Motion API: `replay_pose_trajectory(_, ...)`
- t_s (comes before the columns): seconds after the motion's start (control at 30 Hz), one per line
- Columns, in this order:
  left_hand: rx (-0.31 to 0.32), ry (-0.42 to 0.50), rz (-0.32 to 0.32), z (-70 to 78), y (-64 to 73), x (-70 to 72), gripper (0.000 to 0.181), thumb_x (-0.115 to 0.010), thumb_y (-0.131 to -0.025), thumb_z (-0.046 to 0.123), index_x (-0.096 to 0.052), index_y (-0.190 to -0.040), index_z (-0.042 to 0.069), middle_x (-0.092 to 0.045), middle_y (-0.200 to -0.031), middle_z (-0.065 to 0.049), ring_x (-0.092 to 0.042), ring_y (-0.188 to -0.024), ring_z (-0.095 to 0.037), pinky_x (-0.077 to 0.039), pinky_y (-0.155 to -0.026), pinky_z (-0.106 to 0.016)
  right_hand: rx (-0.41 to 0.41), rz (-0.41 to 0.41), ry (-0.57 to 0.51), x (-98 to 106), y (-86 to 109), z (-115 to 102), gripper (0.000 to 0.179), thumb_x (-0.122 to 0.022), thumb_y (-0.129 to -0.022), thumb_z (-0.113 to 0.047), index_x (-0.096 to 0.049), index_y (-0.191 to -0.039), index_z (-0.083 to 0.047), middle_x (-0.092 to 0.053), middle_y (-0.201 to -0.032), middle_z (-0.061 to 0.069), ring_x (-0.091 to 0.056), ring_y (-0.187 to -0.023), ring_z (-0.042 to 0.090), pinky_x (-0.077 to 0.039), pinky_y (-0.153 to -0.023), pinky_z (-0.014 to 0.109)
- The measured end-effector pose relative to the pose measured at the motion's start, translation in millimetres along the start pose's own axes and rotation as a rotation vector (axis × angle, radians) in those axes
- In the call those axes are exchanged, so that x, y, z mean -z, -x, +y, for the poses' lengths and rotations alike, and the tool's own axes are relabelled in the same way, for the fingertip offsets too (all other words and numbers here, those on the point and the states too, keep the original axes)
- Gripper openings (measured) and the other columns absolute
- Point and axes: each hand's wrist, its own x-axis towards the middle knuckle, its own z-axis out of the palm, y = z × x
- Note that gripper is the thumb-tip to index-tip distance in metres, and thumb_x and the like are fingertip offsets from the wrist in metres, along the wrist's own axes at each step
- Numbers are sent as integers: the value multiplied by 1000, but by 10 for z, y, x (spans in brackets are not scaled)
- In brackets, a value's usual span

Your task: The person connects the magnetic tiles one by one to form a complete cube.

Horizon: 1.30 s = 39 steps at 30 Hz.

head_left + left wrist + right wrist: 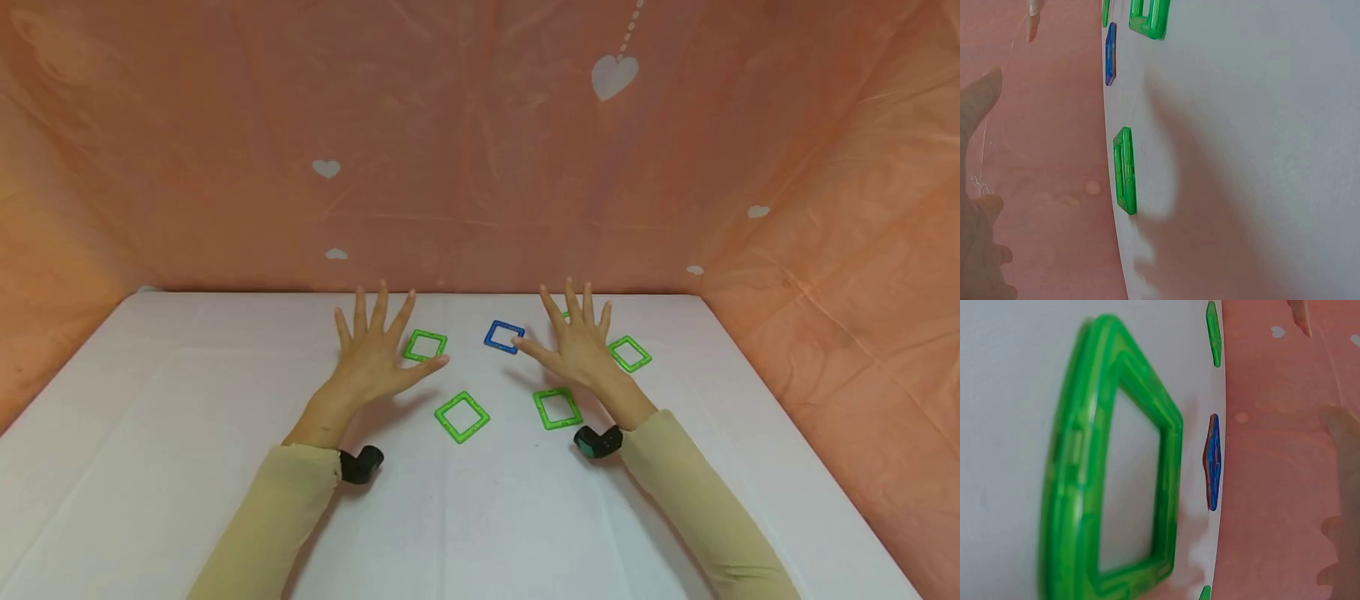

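Both hands hover over the white table with fingers spread, holding nothing. My left hand (pixel 370 358) is just left of a green square magnetic tile frame (pixel 425 344); its shadow falls on the cloth. My right hand (pixel 581 350) is above the table, its thumb overlapping the corner of a blue square tile frame (pixel 504 337) in the head view. Nearer me lie two more green frames, one in the middle (pixel 462 417) and one below the right hand (pixel 557 408). Another green frame (pixel 630 354) lies right of that hand. A green bit (pixel 566 314) shows between its fingers, mostly hidden.
White cloth covers the table (pixel 187 500). An orange curtain with pale hearts (pixel 480 167) hangs along the back edge and both sides. Black wrist cameras are on the left sleeve (pixel 362 465) and the right sleeve (pixel 597 442).
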Motion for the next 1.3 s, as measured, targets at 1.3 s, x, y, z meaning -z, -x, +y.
replay_pose_trajectory(1.3, -199, 64, -5, -177, -150, -74, 69, -70, -86, 31, -45, -138, -5, -31, -148, -31, -17, -141, -48, -12, -113, -63, 323, -12, -168, -121, 90, -215, 75, -70, -84, -41, -41, -144, -6, -30, -152, 22, -19, -144, 40, -17, -110, 63)
